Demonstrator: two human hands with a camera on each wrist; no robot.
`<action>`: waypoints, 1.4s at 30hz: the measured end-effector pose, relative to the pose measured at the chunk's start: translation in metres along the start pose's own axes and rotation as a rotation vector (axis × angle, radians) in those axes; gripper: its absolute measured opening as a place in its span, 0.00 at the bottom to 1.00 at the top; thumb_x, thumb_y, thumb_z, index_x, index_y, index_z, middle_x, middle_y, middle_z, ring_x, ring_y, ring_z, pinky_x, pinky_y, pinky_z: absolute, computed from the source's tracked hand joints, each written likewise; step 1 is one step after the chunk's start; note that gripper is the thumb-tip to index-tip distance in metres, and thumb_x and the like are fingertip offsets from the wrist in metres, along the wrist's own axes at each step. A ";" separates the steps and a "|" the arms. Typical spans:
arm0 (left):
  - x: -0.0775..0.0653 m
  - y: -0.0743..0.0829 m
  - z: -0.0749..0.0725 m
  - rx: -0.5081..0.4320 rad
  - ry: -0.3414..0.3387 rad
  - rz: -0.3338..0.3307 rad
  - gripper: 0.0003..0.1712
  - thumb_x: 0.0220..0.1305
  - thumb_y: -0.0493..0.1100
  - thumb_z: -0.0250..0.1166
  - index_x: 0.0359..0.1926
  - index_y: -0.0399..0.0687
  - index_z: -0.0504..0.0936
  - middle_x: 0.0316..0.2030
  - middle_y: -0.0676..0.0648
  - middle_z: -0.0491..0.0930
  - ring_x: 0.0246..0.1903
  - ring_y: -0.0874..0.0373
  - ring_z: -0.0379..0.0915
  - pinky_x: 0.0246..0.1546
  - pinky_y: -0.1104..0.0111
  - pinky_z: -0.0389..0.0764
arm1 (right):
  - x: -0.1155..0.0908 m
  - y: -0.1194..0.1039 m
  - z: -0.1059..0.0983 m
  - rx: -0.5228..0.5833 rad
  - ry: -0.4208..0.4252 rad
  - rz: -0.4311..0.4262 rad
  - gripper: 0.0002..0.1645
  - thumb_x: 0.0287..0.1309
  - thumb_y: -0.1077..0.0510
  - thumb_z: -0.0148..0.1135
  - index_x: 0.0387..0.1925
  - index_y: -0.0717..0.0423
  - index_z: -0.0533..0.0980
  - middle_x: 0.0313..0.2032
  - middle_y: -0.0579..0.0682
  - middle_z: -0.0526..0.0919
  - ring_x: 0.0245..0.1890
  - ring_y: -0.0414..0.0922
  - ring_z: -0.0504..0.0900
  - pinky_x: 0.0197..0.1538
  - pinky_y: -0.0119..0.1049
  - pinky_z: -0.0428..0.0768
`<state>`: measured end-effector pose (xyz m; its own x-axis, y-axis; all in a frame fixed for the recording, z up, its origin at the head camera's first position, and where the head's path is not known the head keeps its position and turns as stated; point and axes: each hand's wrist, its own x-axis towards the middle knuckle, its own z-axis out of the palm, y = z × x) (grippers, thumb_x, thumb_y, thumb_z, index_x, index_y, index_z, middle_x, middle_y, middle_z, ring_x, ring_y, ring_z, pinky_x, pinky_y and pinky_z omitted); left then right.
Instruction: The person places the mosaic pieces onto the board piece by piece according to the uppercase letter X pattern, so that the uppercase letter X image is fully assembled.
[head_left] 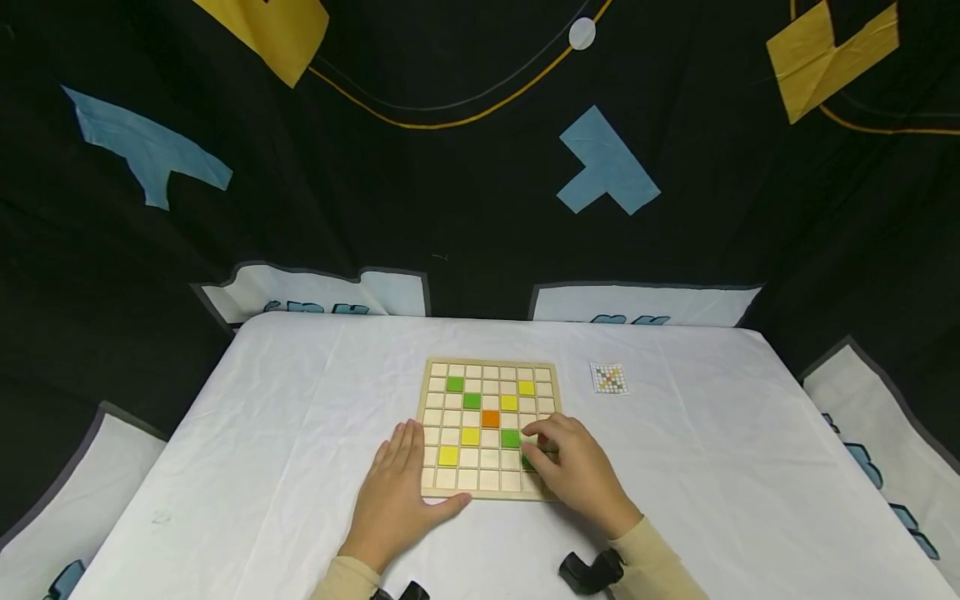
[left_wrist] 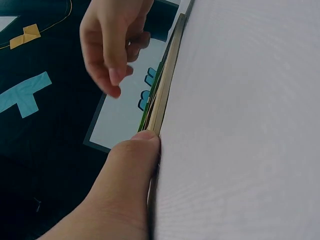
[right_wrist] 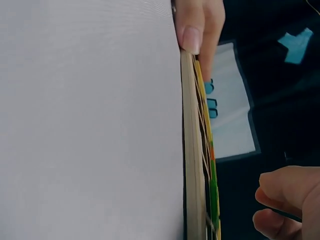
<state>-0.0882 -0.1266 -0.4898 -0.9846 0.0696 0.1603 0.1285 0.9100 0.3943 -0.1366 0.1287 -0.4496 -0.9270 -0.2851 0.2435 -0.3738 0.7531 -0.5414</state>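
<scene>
A square wooden grid board (head_left: pixel 487 496) lies flat in front of me. Coloured tiles form two crossing diagonals on it: an orange tile (head_left: pixel 490 418) in the middle, yellow tiles (head_left: pixel 470 437) on one diagonal, green tiles (head_left: pixel 510 437) on the other. My left hand (head_left: pixel 395 502) rests along the board's left edge with straight fingers, its thumb touching the front edge. Over the board's lower right side hovers my right hand (head_left: pixel 576 468), thumb and index finger bent but apart, nothing seen between them. It partly hides a green tile (head_left: pixel 528 461).
A small card (head_left: pixel 610 379) printed with a coloured grid pattern lies right of the board. The white cloth (head_left: pixel 300 433) covers the table. A black curtain (head_left: pixel 480 208) hangs behind the far edge. Black wrist devices (head_left: pixel 590 573) sit at both wrists.
</scene>
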 end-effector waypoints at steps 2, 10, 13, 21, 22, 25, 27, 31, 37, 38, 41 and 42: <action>0.000 0.000 0.000 0.000 -0.004 -0.001 0.72 0.48 0.83 0.60 0.75 0.32 0.53 0.76 0.37 0.52 0.77 0.43 0.47 0.77 0.50 0.53 | -0.003 0.005 -0.001 0.006 0.012 0.011 0.10 0.62 0.50 0.67 0.44 0.46 0.84 0.28 0.32 0.72 0.33 0.35 0.70 0.36 0.30 0.71; 0.000 0.000 0.002 -0.008 0.011 -0.004 0.73 0.46 0.83 0.61 0.75 0.32 0.53 0.76 0.36 0.53 0.77 0.43 0.48 0.77 0.50 0.53 | -0.008 0.014 -0.001 0.022 0.049 0.025 0.10 0.63 0.52 0.66 0.45 0.47 0.83 0.27 0.32 0.72 0.31 0.37 0.68 0.32 0.28 0.67; 0.000 0.000 0.003 -0.005 0.007 -0.008 0.74 0.46 0.83 0.61 0.75 0.32 0.53 0.76 0.37 0.52 0.77 0.44 0.47 0.77 0.51 0.52 | -0.009 0.015 -0.001 0.018 0.048 0.033 0.10 0.63 0.51 0.66 0.45 0.46 0.84 0.27 0.32 0.72 0.30 0.36 0.68 0.32 0.28 0.67; 0.000 0.000 0.004 -0.005 -0.006 -0.016 0.74 0.46 0.84 0.61 0.76 0.33 0.51 0.77 0.38 0.51 0.78 0.45 0.46 0.77 0.51 0.52 | -0.009 0.017 -0.001 0.013 0.055 0.027 0.10 0.63 0.51 0.66 0.45 0.47 0.84 0.28 0.32 0.73 0.31 0.36 0.68 0.32 0.28 0.67; 0.000 0.000 0.004 -0.004 -0.006 -0.016 0.74 0.46 0.84 0.61 0.76 0.33 0.51 0.77 0.38 0.51 0.78 0.45 0.46 0.77 0.51 0.52 | -0.009 0.017 -0.001 0.013 0.056 0.024 0.10 0.63 0.51 0.66 0.45 0.47 0.84 0.28 0.32 0.73 0.30 0.36 0.69 0.32 0.28 0.67; 0.000 0.000 0.003 -0.002 -0.013 -0.020 0.74 0.46 0.84 0.60 0.76 0.33 0.50 0.77 0.38 0.49 0.78 0.45 0.45 0.78 0.52 0.51 | -0.009 0.018 -0.001 0.009 0.063 0.014 0.10 0.63 0.52 0.66 0.45 0.47 0.84 0.28 0.32 0.73 0.30 0.36 0.69 0.31 0.27 0.67; 0.000 0.000 0.003 -0.002 -0.007 -0.016 0.74 0.46 0.84 0.61 0.76 0.33 0.51 0.77 0.38 0.50 0.78 0.45 0.45 0.78 0.51 0.51 | -0.009 0.018 -0.001 0.011 0.064 0.011 0.10 0.64 0.51 0.65 0.45 0.47 0.84 0.28 0.32 0.73 0.30 0.37 0.69 0.31 0.27 0.67; 0.000 0.000 0.003 -0.005 -0.003 -0.017 0.74 0.46 0.83 0.62 0.76 0.33 0.51 0.77 0.38 0.50 0.78 0.45 0.45 0.78 0.52 0.51 | -0.009 0.018 0.000 0.013 0.059 0.017 0.10 0.64 0.50 0.65 0.45 0.46 0.84 0.29 0.32 0.73 0.30 0.36 0.69 0.32 0.28 0.68; -0.002 0.000 0.002 -0.005 0.004 -0.012 0.73 0.46 0.83 0.62 0.76 0.33 0.53 0.77 0.38 0.51 0.78 0.44 0.46 0.77 0.51 0.52 | -0.010 0.017 0.001 0.013 0.059 0.024 0.11 0.64 0.51 0.65 0.46 0.46 0.84 0.30 0.31 0.73 0.30 0.36 0.69 0.32 0.28 0.68; -0.002 0.000 0.003 -0.006 0.005 -0.012 0.73 0.46 0.83 0.62 0.76 0.33 0.53 0.77 0.38 0.51 0.78 0.44 0.46 0.77 0.51 0.51 | -0.010 0.016 0.000 0.013 0.059 0.024 0.11 0.64 0.50 0.65 0.46 0.46 0.84 0.30 0.32 0.73 0.30 0.36 0.69 0.32 0.28 0.68; -0.002 -0.001 0.003 0.001 0.018 -0.004 0.73 0.46 0.82 0.62 0.76 0.33 0.53 0.77 0.37 0.51 0.78 0.43 0.46 0.77 0.51 0.51 | -0.010 0.015 0.000 0.007 0.058 0.022 0.12 0.64 0.50 0.65 0.47 0.47 0.83 0.33 0.34 0.76 0.31 0.37 0.69 0.32 0.28 0.68; -0.002 -0.001 0.004 0.007 0.025 0.000 0.72 0.46 0.82 0.62 0.76 0.35 0.53 0.77 0.37 0.51 0.78 0.43 0.46 0.77 0.50 0.51 | -0.010 0.015 0.000 0.003 0.058 0.022 0.13 0.64 0.50 0.65 0.48 0.47 0.83 0.34 0.35 0.78 0.31 0.37 0.69 0.33 0.29 0.68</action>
<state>-0.0866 -0.1262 -0.4937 -0.9813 0.0591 0.1830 0.1274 0.9126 0.3884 -0.1332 0.1428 -0.4597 -0.9317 -0.2342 0.2775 -0.3539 0.7566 -0.5498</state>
